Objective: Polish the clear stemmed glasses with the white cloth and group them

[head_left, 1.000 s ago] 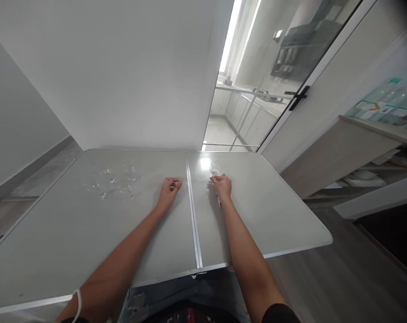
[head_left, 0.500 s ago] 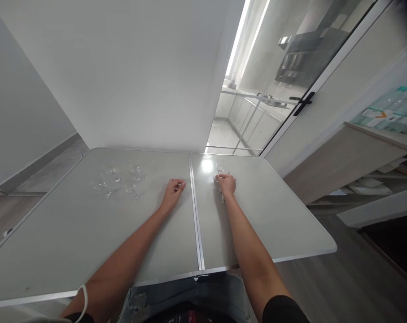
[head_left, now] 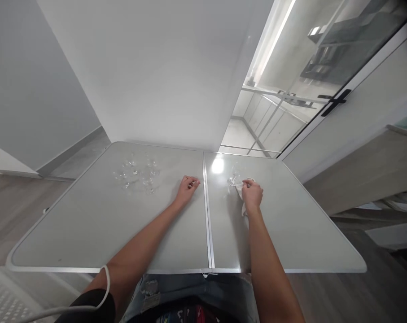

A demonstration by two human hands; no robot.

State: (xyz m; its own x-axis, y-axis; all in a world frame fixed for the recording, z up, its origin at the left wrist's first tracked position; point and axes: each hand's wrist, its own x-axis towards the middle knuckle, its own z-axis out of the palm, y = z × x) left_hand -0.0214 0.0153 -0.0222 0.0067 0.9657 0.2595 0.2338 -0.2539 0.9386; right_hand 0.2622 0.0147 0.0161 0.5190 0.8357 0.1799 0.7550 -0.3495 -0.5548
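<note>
My right hand (head_left: 252, 194) is closed on a white cloth (head_left: 244, 209), which hangs below the fingers toward the tabletop. Just left of that hand stands clear stemmed glassware (head_left: 234, 177), its outline faint against the pale table; I cannot tell how many pieces are there. My left hand (head_left: 185, 190) rests on the table left of the metal seam, fingers curled in toward the thumb. Whether anything small sits between those fingertips is hidden. Farther left, several clear stemmed glasses (head_left: 135, 172) are grouped together.
The pale folding table (head_left: 166, 233) has a metal seam (head_left: 207, 215) down its middle and a metal rim. A white wall (head_left: 163, 80) meets its far edge. A glass door with a black handle (head_left: 336, 102) is at the back right, with wooden shelving (head_left: 354, 179) beyond the right edge.
The view has shifted, so the table sits farther right in it. My right hand has drawn back slightly from the glassware, and more of the cloth shows. The left hand stays curled.
</note>
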